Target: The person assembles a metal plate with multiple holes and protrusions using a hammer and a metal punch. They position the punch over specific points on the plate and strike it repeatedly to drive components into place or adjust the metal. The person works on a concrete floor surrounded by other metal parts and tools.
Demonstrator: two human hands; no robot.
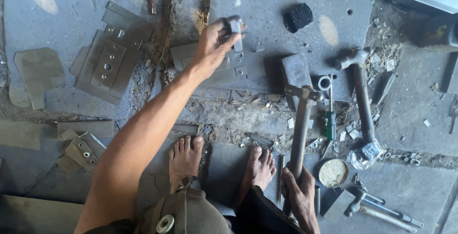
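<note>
On grey steel plate (286, 14): left hand (214, 43) extended, fingers pinched shut on small metal piece (235, 30), held over cut plates (243, 64). Right hand (299, 193) wrapped closed around hammer (299, 134) handle, head resting low. Recommended: seat piece flat and clear fingers before striking.

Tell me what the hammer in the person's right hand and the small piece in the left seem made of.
The long grey hammer looks all metal, dull and worn, handle included. The small flat grey piece looks like cut sheet steel, matte; its exact alloy cannot be told.
</note>
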